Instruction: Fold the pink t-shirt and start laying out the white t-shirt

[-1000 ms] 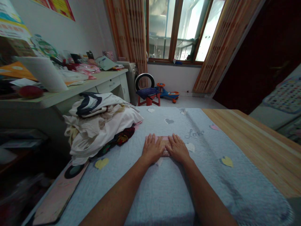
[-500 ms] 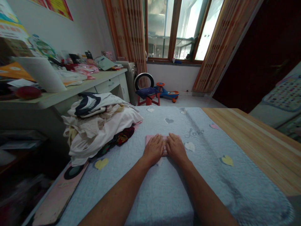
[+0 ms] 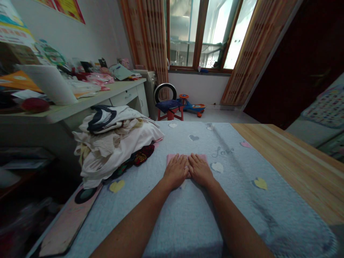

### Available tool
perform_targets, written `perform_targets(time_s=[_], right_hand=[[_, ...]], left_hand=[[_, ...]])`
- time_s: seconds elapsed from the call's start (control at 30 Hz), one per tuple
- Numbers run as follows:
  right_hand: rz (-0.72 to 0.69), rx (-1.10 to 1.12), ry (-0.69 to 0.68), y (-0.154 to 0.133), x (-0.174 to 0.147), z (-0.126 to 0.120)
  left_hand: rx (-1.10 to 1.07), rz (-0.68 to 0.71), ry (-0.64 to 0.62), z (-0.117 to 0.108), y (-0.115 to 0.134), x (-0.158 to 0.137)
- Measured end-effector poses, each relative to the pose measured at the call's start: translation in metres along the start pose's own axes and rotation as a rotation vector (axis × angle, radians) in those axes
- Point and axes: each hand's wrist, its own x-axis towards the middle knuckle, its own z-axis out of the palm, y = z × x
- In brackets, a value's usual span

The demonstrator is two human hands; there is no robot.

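Observation:
A folded pink cloth (image 3: 204, 157) lies flat on the light blue blanket (image 3: 188, 222), mostly covered by my hands. My left hand (image 3: 176, 171) rests palm down on its left part, fingers stretched out and pointing away from me. Beside it, my right hand (image 3: 200, 170) lies flat on the right part, with the fingers extended. The hands nearly meet in the middle of the cloth. Only its far edge and corners show past my fingers, so what kind of piece it is I cannot tell.
A heap of crumpled clothes (image 3: 118, 143) sits to the left on the blanket. Nearer me is a long pink board (image 3: 67, 225) with a dark ring. Bare wooden tabletop (image 3: 290, 157) runs along the right. A cluttered desk (image 3: 113, 93) stands at the left, a red stool (image 3: 170, 114) beyond.
My hands have come closer together on the pink cloth, my right hand shifting slightly left, covering the middle strip that showed between them. The cloth stays in place.

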Motion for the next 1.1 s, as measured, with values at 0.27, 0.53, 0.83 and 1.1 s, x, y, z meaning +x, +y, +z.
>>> perform_targets(time_s=[0.27,0.53,0.83,1.1], right_hand=[[0.078,0.032,-0.026,0.006,0.002,0.002],[0.146,0.017,-0.029,0.013,0.000,0.004],[0.213,0.008,0.003,0.014,-0.003,0.000],[0.177,0.021,0.132,0.000,-0.003,-0.014]], left_hand=[[-0.026,-0.082,-0.014,-0.001,0.002,-0.001],[-0.027,-0.111,-0.006,0.003,0.003,-0.002],[-0.026,-0.117,-0.018,0.000,0.004,-0.002],[-0.015,-0.111,0.007,0.001,0.004,-0.002]])
